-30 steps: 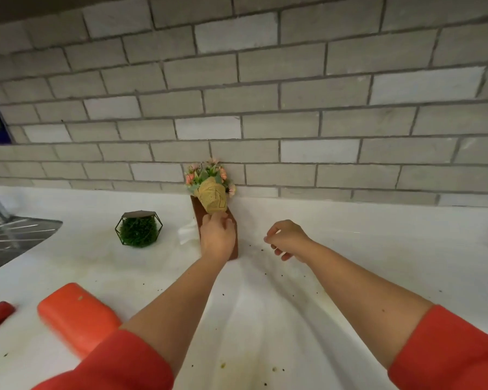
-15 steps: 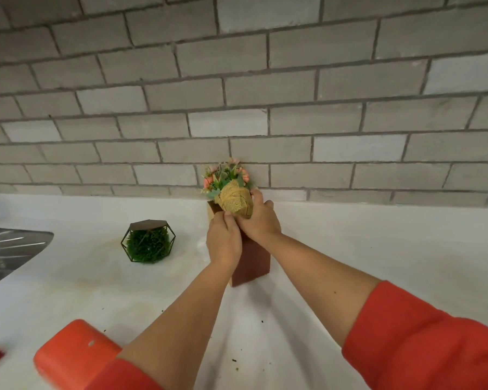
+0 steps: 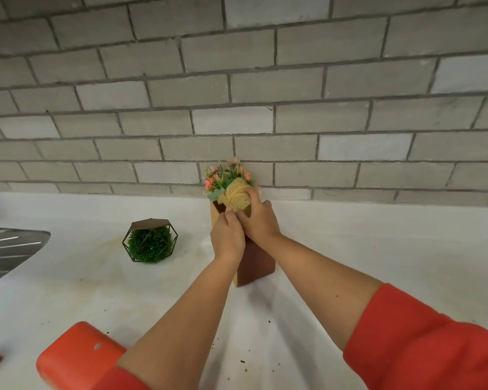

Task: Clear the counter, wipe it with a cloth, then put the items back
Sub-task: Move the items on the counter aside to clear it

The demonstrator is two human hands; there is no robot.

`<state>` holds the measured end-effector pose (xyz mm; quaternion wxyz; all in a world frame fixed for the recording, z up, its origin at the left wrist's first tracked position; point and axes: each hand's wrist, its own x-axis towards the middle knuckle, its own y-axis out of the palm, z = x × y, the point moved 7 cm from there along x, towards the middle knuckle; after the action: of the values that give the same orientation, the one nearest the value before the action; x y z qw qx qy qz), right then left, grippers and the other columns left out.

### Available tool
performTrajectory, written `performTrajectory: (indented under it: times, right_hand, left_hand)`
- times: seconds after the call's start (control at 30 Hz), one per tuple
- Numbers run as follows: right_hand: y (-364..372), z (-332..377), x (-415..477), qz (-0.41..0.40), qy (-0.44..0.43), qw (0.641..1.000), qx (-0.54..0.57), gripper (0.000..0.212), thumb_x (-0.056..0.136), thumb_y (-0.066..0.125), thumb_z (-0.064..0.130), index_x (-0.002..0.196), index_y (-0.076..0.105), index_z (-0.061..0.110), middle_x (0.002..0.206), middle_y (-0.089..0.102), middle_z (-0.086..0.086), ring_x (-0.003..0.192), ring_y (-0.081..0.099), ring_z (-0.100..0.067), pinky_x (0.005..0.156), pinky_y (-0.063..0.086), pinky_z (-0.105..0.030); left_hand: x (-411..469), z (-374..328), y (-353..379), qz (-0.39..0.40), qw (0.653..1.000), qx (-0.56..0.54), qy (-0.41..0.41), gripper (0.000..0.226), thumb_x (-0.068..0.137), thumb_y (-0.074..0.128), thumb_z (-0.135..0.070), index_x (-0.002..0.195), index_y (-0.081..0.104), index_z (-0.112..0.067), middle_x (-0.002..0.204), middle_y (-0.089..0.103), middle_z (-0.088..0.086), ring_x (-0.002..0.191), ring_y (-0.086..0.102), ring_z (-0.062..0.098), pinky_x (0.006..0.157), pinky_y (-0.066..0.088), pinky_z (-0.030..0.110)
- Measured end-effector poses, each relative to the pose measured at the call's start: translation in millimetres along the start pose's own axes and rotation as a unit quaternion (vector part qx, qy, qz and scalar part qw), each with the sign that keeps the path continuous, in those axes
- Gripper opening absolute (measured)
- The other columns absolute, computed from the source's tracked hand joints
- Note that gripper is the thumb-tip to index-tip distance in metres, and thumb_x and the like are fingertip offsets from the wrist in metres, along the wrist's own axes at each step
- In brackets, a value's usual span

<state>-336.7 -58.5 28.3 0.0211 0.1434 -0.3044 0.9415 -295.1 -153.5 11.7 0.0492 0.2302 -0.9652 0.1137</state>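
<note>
Up close at the back of the white counter, we have both hands on the flower arrangement that stands against the grey tiled wall. Our left hand grips the upper part of the tall brown box, its fingers curled round the near face. Our right hand closes round the burlap-wrapped bouquet that sticks out of the box top, thumb in front and fingers tucked behind. The box still rests on the counter, close to the wall.

To the left, well apart, sits a small green plant in a wire frame. An orange object lies near the front edge, and a steel drainer shows at far left. Dark crumbs and faint stains mark the surface, so we judge the clearing step is under way and wiping is not yet begun.

The next move, as we read it, calls for lifting box and bouquet together and upright, since the flowers sit loosely on top and could tip out.
</note>
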Motion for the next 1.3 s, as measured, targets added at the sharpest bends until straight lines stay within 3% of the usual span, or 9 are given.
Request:
performTrajectory:
  times: [0.07,0.2,0.4,0.57,0.67,0.73,0.87,1.17,1.3]
  right_hand:
    - [-8.6,-3.9,-6.1,-0.015,0.013,0.999,0.038,0.056,0.093,0.048,0.028,0.145,0.028,0.027,0.122,0.044,-0.02,0.104,0.052,-0.033,0.086,0.041,-0.029]
    - [-31.1,-5.7,-25.7,-0.036,-0.024,0.997,0.057,0.056,0.095,0.046,0.025,0.147,0.025,0.028,0.117,0.045,-0.018,0.101,0.05,-0.029,0.082,0.039,-0.025]
    - [-63.8,-12.9,-61.7,-0.035,-0.068,0.997,0.029,0.057,0.096,0.045,0.022,0.147,0.022,0.032,0.114,0.039,-0.012,0.099,0.055,-0.03,0.091,0.049,-0.034]
    - [-104.2,-29.8,-90.7,-0.046,-0.089,0.995,0.029,0.057,0.096,0.044,0.02,0.146,0.022,0.035,0.118,0.036,-0.007,0.106,0.053,-0.024,0.096,0.049,-0.035]
    - [-140.7,-44.7,-107.7,-0.068,-0.089,0.994,0.02,0.056,0.096,0.044,0.02,0.146,0.023,0.034,0.117,0.037,-0.007,0.105,0.055,-0.024,0.096,0.049,-0.035]
    - [-169.7,-57.7,-120.9,-0.09,-0.086,0.992,0.013,0.057,0.095,0.045,0.019,0.146,0.025,0.032,0.116,0.037,-0.008,0.102,0.056,-0.024,0.096,0.049,-0.035]
    - [-234.3,-90.9,-155.8,-0.132,-0.074,0.988,-0.004,0.056,0.094,0.049,0.017,0.145,0.029,0.027,0.113,0.039,-0.008,0.099,0.056,-0.022,0.095,0.047,-0.031]
    - [-372.7,-169.3,-243.6,-0.18,-0.038,0.981,-0.064,0.061,0.091,0.055,0.023,0.145,0.027,0.027,0.114,0.041,-0.005,0.096,0.055,-0.02,0.088,0.047,-0.027]
    - [-421.1,-204.6,-272.6,-0.192,-0.009,0.977,-0.097,0.07,0.087,0.059,0.025,0.147,0.022,0.023,0.124,0.046,-0.008,0.11,0.051,-0.02,0.092,0.046,-0.03]
  left_hand:
    - [-1.4,1.6,5.4,0.012,1.0,-0.013,-0.02,0.048,0.101,0.023,-0.033,0.115,0.059,-0.004,0.113,0.062,0.016,0.107,0.057,0.033,0.098,0.043,0.043]
    - [-5.5,2.3,20.3,0.047,0.995,-0.063,-0.061,0.053,0.098,0.026,-0.045,0.119,0.058,-0.009,0.113,0.064,0.012,0.102,0.061,0.03,0.097,0.046,0.045]
    - [-23.4,-12.4,52.0,0.123,0.961,-0.222,-0.109,0.052,0.091,0.044,-0.054,0.125,0.055,-0.017,0.111,0.068,0.003,0.098,0.065,0.017,0.068,0.05,0.028]
    - [-53.5,-32.7,89.5,0.144,0.943,-0.279,-0.114,0.057,0.085,0.05,-0.059,0.126,0.053,-0.02,0.113,0.068,0.004,0.094,0.069,0.016,0.059,0.055,0.024]
    - [-81.1,-49.3,120.8,0.164,0.937,-0.278,-0.132,0.051,0.086,0.047,-0.06,0.116,0.059,-0.02,0.106,0.07,0.005,0.091,0.069,0.019,0.067,0.056,0.03]
    - [-101.9,-60.5,146.9,0.187,0.929,-0.288,-0.139,0.06,0.083,0.049,-0.064,0.12,0.058,-0.017,0.107,0.07,0.007,0.093,0.069,0.022,0.069,0.056,0.032]
    - [-154.0,-76.8,202.9,0.232,0.914,-0.294,-0.155,0.095,0.052,0.057,-0.075,0.128,0.051,-0.018,0.112,0.068,0.008,0.094,0.07,0.025,0.068,0.058,0.035]
    - [-285.8,-111.4,321.1,0.307,0.899,-0.276,-0.143,0.068,0.074,0.054,-0.061,0.124,0.052,-0.014,0.113,0.067,0.009,0.098,0.067,0.024,0.059,0.051,0.027]
    - [-335.6,-120.3,362.5,0.329,0.896,-0.264,-0.138,0.066,0.073,0.056,-0.059,0.123,0.053,-0.015,0.113,0.067,0.007,0.097,0.067,0.02,0.061,0.051,0.028]
